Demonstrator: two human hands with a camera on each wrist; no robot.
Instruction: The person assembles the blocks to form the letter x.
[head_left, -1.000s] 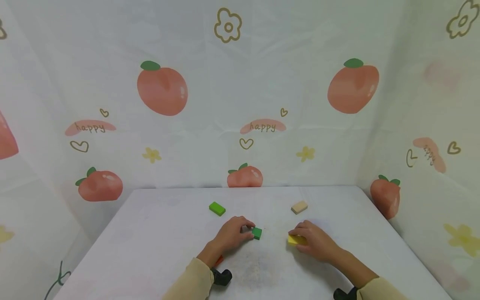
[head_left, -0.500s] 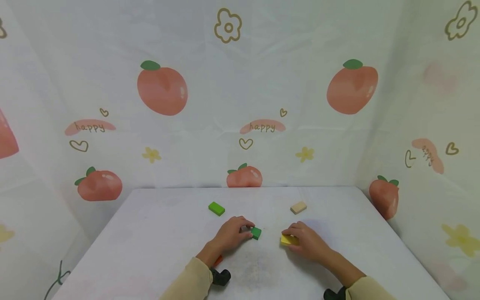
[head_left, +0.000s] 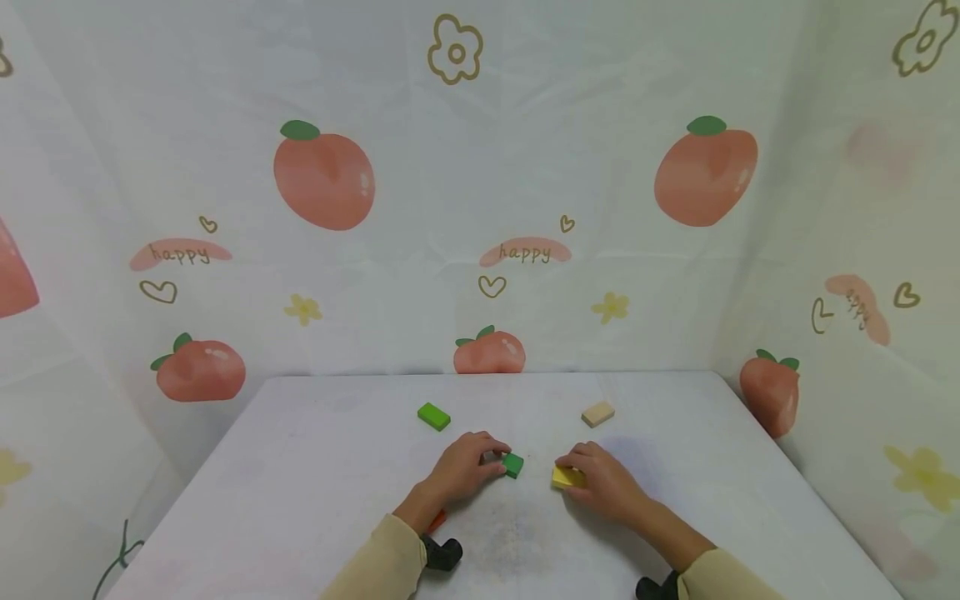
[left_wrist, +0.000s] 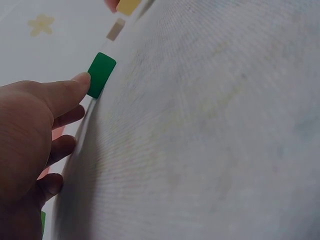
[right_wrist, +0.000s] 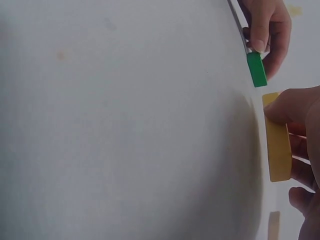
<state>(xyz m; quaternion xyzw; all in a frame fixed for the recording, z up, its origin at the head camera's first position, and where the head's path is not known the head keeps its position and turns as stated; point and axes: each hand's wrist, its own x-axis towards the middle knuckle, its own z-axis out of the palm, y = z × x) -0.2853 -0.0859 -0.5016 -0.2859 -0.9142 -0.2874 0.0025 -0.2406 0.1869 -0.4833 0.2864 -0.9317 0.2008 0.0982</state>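
Note:
Between thumb and fingertips my left hand [head_left: 462, 468] pinches a small dark green block [head_left: 513, 465] at the middle of the table. To its right, a yellow block [head_left: 566, 477] sits in the grip of my right hand [head_left: 609, 485], thumb on the near side and fingers on the far side. A short gap separates the two blocks. The right wrist view shows the yellow block [right_wrist: 278, 142] as longer than the green block [right_wrist: 257, 70]. Part of an orange-red block [head_left: 437, 522] peeks out beside my left wrist; the rest is hidden.
Farther back on the white table [head_left: 315, 483] lie a bright green block [head_left: 433, 416], to the left, and a beige wooden block [head_left: 597, 414], to the right. A printed cloth [head_left: 405, 183] hangs behind the table and along its sides.
My right hand has moved left with the yellow block, bringing it closer to the dark green block. The left hand has stayed where it was.

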